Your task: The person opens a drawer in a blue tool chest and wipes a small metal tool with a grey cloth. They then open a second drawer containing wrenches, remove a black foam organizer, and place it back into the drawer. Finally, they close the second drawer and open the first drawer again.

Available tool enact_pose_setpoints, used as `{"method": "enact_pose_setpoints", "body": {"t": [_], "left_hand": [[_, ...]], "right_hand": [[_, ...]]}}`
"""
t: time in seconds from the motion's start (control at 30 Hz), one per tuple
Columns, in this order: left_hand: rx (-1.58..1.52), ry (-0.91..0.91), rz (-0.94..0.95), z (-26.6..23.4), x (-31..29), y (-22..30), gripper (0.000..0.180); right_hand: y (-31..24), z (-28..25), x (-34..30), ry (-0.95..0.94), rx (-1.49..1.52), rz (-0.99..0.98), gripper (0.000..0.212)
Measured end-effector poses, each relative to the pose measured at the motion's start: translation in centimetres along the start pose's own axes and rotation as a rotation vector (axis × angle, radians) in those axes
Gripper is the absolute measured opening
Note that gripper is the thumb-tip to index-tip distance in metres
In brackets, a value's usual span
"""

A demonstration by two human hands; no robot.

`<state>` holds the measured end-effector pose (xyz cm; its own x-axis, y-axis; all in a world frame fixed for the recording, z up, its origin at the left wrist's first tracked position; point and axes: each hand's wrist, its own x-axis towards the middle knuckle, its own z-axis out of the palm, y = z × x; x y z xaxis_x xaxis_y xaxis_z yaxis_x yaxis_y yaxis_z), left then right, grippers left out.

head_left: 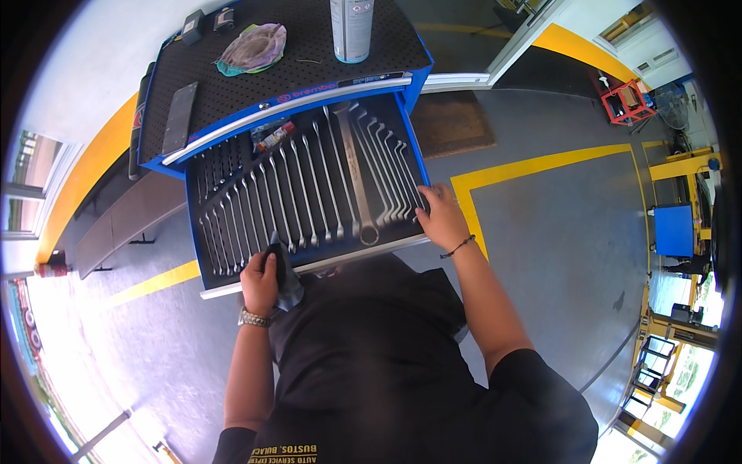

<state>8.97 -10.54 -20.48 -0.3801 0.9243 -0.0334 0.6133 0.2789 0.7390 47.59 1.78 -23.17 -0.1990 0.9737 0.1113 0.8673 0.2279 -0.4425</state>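
Observation:
A blue tool cabinet's drawer is pulled out before me, with rows of silver combination wrenches laid in its dark liner. One large, worn wrench lies right of the middle, and several offset wrenches lie beyond it. At the drawer's front left, my left hand is closed around a dark cloth. My right hand reaches over the right front corner. Its thumb and fingers close on the near end of the rightmost offset wrench; the palm hides part of the drawer edge.
On the cabinet's black perforated top are a spray can, a crumpled rag and a flat dark bar. A bench stands left. Behind the cabinet's right side lies a brown mat. A red cart stands far right.

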Motion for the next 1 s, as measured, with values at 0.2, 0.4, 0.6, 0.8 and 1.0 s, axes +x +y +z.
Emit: {"method": "enact_pose_setpoints", "body": {"t": [0.2, 0.4, 0.6, 0.8, 1.0], "left_hand": [[0.121, -0.013, 0.012, 0.3, 0.1, -0.2, 0.026], [0.066, 0.018, 0.061, 0.4, -0.4, -0.5, 0.025], [0.128, 0.083, 0.143, 1.0, -0.6, 0.6, 0.024], [0.213, 0.076, 0.137, 1.2, -0.4, 0.2, 0.027], [0.227, 0.035, 0.134, 1.1, -0.4, -0.2, 0.027]], "right_hand": [[1.0, 0.0, 10.5, -0.107, 0.028, -0.089, 0.053], [-0.1, -1.4, 16.5, -0.366, -0.252, -0.167, 0.059], [0.7, -1.4, 17.0, -0.427, -0.254, -0.236, 0.049], [-1.1, -0.8, 17.0, -0.41, -0.279, -0.149, 0.043], [-2.3, -1.5, 17.6, -0.266, -0.595, -0.493, 0.026]]}}
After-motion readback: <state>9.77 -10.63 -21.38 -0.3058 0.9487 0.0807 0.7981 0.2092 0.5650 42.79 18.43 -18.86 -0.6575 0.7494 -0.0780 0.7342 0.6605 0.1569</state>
